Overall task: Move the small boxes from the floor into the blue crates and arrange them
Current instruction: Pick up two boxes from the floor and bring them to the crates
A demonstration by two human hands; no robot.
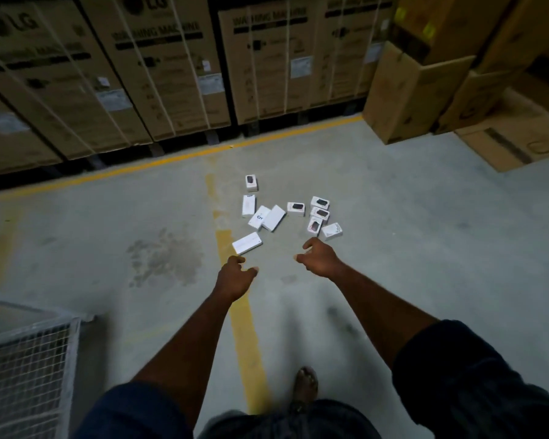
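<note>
Several small white boxes [274,217] lie scattered on the grey concrete floor, some showing a dark product picture. The nearest one, a flat white box [247,243], lies just beyond my left hand [235,274]. Both arms reach out over the floor. My left hand hangs with loosely curled fingers and holds nothing. My right hand [319,256] is also empty, fingers loosely curled, just short of a white box [332,231] at the right of the group. No blue crate is in view.
Tall cardboard washing-machine cartons [159,74] line the far side behind a yellow floor line [171,160]. Brown cartons [412,90] stack at the right. A wire-mesh cage [26,369] stands at the lower left. My foot [305,383] is on the floor below.
</note>
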